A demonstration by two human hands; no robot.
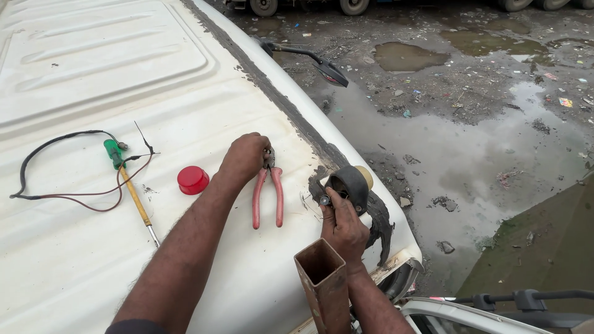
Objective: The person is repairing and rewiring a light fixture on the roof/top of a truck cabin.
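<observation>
Hands on the white vehicle roof

Rusty square tube (323,281) stands closest to us, at six o'clock. Just behind it our right hand (343,226) grasps a black lamp housing (351,185) at the roof's (80,260) edge. Our left hand (246,156) is clenched over the head of the red-handled pliers (267,196), which lie on the roof. At nine o'clock from the pliers we see a red cap (193,179), then a green-handled screwdriver (129,188) and a loop of wire (55,185). Puddled ground (470,142) lies at two o'clock.
</observation>
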